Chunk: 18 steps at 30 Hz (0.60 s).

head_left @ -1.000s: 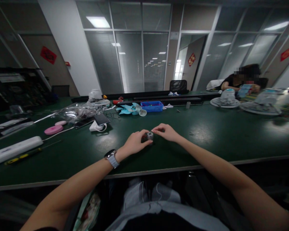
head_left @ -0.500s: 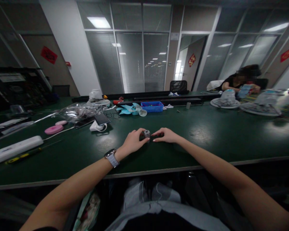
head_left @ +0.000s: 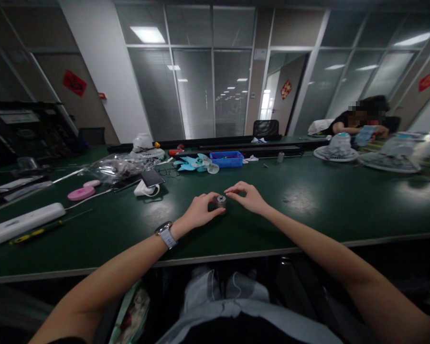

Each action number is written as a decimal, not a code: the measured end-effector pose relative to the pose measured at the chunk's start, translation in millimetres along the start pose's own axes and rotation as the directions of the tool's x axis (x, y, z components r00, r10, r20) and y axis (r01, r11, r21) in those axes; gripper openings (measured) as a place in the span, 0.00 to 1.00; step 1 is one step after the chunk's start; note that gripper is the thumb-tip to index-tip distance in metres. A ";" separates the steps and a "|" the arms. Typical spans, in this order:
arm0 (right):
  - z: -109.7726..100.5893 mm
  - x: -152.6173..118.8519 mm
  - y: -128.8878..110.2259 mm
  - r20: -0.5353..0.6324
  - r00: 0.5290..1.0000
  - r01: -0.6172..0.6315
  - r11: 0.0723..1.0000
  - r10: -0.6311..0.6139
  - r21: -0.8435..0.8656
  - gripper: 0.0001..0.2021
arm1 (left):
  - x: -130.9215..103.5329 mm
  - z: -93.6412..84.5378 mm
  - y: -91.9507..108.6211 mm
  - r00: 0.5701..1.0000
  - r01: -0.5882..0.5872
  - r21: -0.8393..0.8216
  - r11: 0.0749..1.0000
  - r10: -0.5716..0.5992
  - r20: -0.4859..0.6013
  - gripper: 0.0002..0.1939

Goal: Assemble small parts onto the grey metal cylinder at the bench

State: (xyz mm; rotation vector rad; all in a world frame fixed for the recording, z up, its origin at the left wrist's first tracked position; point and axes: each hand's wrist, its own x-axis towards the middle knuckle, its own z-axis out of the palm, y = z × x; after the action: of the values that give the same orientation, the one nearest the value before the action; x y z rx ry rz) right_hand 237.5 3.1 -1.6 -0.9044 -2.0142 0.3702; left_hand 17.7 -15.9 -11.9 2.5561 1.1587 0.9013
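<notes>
My left hand (head_left: 202,210) holds a small grey metal cylinder (head_left: 221,203) between thumb and fingers. The cylinder stands upright on the green table, and a dark mark shows on its round top. Just right of it and slightly above its top is my right hand (head_left: 249,197). The thumb and index finger of that hand are brought together in a pinch, and anything between them is too small to make out. A watch with a pale strap (head_left: 167,236) is on my left wrist.
Behind my hands lie a blue tray (head_left: 226,163), light-blue fan blades (head_left: 191,163) and a second small cylinder (head_left: 280,157). To the left are a white charger (head_left: 142,189), a power strip (head_left: 25,222) and a yellow-handled screwdriver (head_left: 36,234). Another person (head_left: 361,119) sits far right.
My right hand has risen slightly, and its thumb and index finger have closed together near the cylinder's top. The cylinder, in my left hand, has shifted slightly to the right.
</notes>
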 end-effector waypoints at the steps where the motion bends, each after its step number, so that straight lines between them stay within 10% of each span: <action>1: 0.9 -0.6 -2.8 0.009 1.000 0.011 1.000 -0.011 0.010 0.10 | 0.0 0.3 0.8 1.000 -0.011 -0.001 1.000 0.011 0.009 0.21; 18: 4.6 -3.4 -11.1 0.097 0.995 0.018 1.000 -0.020 0.019 0.11 | -0.5 0.1 5.9 0.997 -0.063 -0.018 0.998 0.064 0.038 0.23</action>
State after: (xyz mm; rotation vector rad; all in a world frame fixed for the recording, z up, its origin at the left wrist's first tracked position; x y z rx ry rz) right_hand 229.8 -6.7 0.0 -0.8703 -2.1039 0.4287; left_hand 21.1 -20.2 -9.8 2.5981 1.0600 0.8672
